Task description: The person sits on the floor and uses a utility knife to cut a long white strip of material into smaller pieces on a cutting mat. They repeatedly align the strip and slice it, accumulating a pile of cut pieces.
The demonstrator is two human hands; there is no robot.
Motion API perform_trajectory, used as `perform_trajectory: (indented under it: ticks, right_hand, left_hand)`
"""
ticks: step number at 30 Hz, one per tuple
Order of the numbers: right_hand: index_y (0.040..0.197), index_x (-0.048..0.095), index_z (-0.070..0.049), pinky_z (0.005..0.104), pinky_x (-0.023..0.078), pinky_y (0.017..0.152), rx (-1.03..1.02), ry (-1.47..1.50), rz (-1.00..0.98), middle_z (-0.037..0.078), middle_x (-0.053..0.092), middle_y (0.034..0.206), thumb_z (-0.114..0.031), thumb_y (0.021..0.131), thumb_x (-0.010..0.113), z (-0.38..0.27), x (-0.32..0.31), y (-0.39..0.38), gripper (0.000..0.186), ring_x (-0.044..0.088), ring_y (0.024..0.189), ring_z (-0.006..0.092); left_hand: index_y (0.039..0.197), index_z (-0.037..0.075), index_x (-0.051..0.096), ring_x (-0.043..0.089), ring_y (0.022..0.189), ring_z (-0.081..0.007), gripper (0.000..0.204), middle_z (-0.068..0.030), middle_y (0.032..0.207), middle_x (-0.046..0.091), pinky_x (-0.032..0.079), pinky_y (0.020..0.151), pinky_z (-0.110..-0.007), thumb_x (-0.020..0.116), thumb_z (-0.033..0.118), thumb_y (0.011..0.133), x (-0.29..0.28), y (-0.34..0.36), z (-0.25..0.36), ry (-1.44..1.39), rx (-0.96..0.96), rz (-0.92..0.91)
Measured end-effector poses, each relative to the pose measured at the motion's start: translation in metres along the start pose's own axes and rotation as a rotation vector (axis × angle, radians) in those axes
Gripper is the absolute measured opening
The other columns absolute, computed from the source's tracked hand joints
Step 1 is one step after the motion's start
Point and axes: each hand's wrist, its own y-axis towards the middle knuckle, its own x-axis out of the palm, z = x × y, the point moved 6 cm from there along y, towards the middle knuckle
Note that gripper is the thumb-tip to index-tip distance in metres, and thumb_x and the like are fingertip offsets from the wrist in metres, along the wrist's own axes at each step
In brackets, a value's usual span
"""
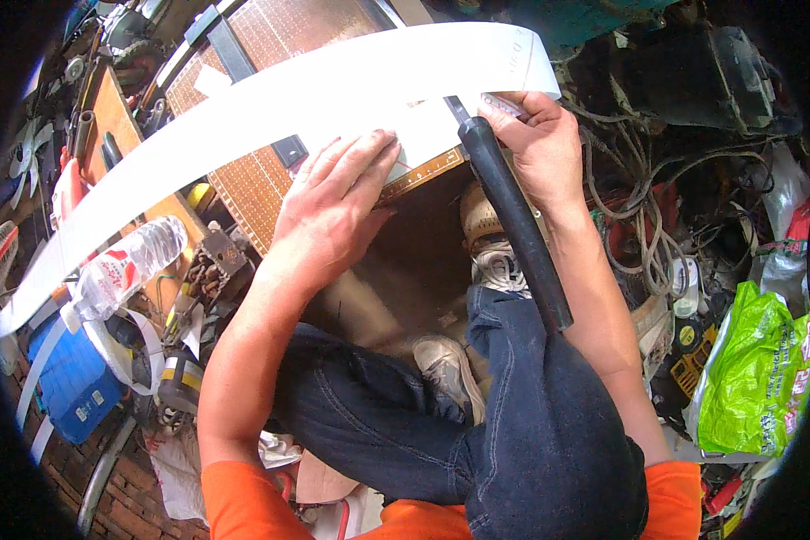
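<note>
A long white strip [270, 108], perhaps paper or plastic, curves from the far left across a brown gridded guillotine paper cutter [257, 193]. My left hand [333, 198] lies flat, fingers stretched together, pressing white material onto the cutter's board near its front edge. At the strip's right end, my right hand [544, 148] pinches a small white piece [502, 105] with printed marks between thumb and fingers. Whether that piece is joined to the long strip I cannot tell. The cutter's black handle [513, 220] slants down toward me beside my right wrist.
To the left are a clear plastic bottle [126, 265], a blue box [74, 373] and scattered tools. Coiled cables [643, 198] lie on the right, near a dark motor-like machine [693, 81]. A bright green bag [749, 378] sits at the lower right. My knees are under the cutter's front.
</note>
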Motion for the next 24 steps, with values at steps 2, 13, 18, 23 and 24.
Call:
perform_trajectory:
  ticks: [2,13,18,23,24]
  right_hand:
    - [0.110,0.069,0.004,0.0229,0.052,0.065,-0.012,0.047,-0.004,0.008,0.072,0.086,-0.006,0.087,0.071,0.000,0.001,0.000,0.025,0.066,0.067,0.0105]
    - [0.113,0.068,0.003,0.0233,0.052,0.065,-0.025,0.083,-0.002,0.008,0.072,0.089,-0.004,0.087,0.070,0.003,0.001,-0.002,0.027,0.067,0.068,0.0120]
    - [0.113,0.068,0.003,0.0234,0.052,0.066,-0.002,0.068,-0.011,0.008,0.071,0.090,-0.004,0.088,0.069,0.003,0.001,-0.002,0.027,0.067,0.069,0.0120]
    - [0.114,0.068,0.003,0.0234,0.052,0.066,-0.022,0.106,-0.020,0.008,0.071,0.090,-0.005,0.088,0.069,0.004,0.001,-0.001,0.027,0.066,0.069,0.0113]
    - [0.114,0.068,0.004,0.0236,0.052,0.066,-0.034,0.073,-0.018,0.008,0.071,0.089,-0.007,0.089,0.069,0.001,0.002,-0.002,0.027,0.066,0.068,0.0110]
  left_hand:
    - [0.136,0.005,0.052,0.048,0.129,-0.0316,0.075,-0.0093,0.142,0.049,0.039,0.109,-0.042,0.081,0.013,0.067,0.000,-0.001,-0.001,-0.002,0.001,0.001]
    - [0.134,0.003,0.053,0.052,0.123,-0.0302,0.075,-0.0104,0.139,0.051,0.044,0.103,-0.040,0.081,0.009,0.064,0.000,-0.001,0.002,0.013,0.020,0.035]
    - [0.130,0.002,0.053,0.055,0.117,-0.0293,0.055,-0.0122,0.130,0.053,0.048,0.098,-0.038,0.065,0.011,0.078,0.010,0.009,0.020,0.267,-0.025,0.018]
    - [0.137,0.010,0.052,0.056,0.107,-0.0240,0.055,-0.0124,0.121,0.052,0.050,0.090,-0.034,0.058,0.017,0.083,0.020,0.015,0.030,0.456,0.031,0.081]
    - [0.140,0.015,0.051,0.056,0.107,-0.0243,0.057,-0.0127,0.123,0.052,0.050,0.091,-0.034,0.057,0.018,0.084,0.023,0.013,0.029,0.479,0.027,0.086]
